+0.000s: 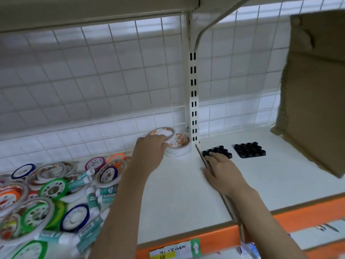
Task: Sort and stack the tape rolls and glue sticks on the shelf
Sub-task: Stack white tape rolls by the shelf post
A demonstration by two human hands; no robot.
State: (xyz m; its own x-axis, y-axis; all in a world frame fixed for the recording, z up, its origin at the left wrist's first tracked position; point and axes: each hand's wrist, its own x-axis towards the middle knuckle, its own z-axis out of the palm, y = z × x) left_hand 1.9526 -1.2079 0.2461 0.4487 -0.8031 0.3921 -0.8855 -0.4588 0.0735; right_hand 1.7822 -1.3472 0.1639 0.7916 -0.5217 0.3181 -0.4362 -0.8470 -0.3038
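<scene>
My left hand (149, 146) grips a white tape roll (164, 133) with an orange-printed core, tilted against the back grid, just left of a short stack of matching white rolls (179, 146) by the upright post. My right hand (222, 167) rests with straight fingers on the thin shelf divider (200, 154), its fingertips touching a block of black-capped sticks (219, 150). A second block of black-capped sticks (249, 149) stands further right. A jumbled pile of tape rolls (46, 191) in green, blue, orange and purple, mixed with teal-labelled glue tubes (82, 181), fills the shelf's left side.
The white shelf (177, 193) has an orange front strip with a price label (168, 252). A wire grid backs it and a slotted upright post (193, 101) stands behind the stack. A brown cardboard box (313, 94) occupies the right. Another shelf hangs close overhead.
</scene>
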